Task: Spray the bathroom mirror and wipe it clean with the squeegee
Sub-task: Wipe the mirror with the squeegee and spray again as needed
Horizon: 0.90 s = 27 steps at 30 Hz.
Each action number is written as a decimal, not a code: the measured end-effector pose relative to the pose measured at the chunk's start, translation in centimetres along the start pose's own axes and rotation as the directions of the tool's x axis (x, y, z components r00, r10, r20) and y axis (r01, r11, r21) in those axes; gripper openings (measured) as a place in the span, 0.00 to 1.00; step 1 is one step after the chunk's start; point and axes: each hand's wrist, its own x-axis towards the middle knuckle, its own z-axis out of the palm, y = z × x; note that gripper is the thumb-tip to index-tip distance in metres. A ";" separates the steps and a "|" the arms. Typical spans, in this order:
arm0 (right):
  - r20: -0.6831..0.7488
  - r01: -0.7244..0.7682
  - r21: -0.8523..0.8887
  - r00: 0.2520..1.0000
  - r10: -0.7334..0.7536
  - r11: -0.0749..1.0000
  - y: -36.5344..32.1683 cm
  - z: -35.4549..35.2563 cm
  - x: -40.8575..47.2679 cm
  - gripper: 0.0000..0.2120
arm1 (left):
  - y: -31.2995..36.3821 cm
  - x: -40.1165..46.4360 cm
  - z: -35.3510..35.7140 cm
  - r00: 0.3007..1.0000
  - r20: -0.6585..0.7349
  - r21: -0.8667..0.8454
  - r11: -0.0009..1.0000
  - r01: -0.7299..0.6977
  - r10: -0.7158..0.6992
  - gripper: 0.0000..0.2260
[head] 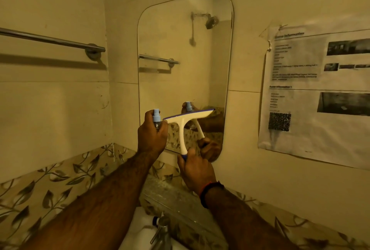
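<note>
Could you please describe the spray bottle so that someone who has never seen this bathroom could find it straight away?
Start at the tall rounded mirror on the tiled wall. Just left of its lower edge, the left hand grips a small spray bottle. Its pale blue nozzle head sets it apart from the white, blue-edged squeegee that the right hand holds beside it.

Two bare forearms, hairy, no sleeves in view, left hand (152,132) without rings or band, right hand (197,171) likewise ringless, dark wristband (209,191) with thin red-orange edge on right wrist
</note>
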 end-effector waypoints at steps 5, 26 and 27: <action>0.029 0.036 -0.115 0.999 -0.033 0.993 0.9 0.1 -1.4 0.13 | 0.4 -0.7 0.0 1.000 -0.017 0.019 1.000 -0.004 0.005 0.17; 0.111 0.104 -0.368 0.992 -0.068 0.924 3.1 -5.6 -3.5 0.20 | 3.6 -3.4 1.5 1.000 0.003 -0.022 1.000 -0.016 0.016 0.19; 0.113 0.103 -0.372 0.991 -0.065 0.923 3.0 -5.8 -3.6 0.20 | 3.8 -3.5 1.5 1.000 0.004 -0.026 1.000 -0.013 0.013 0.19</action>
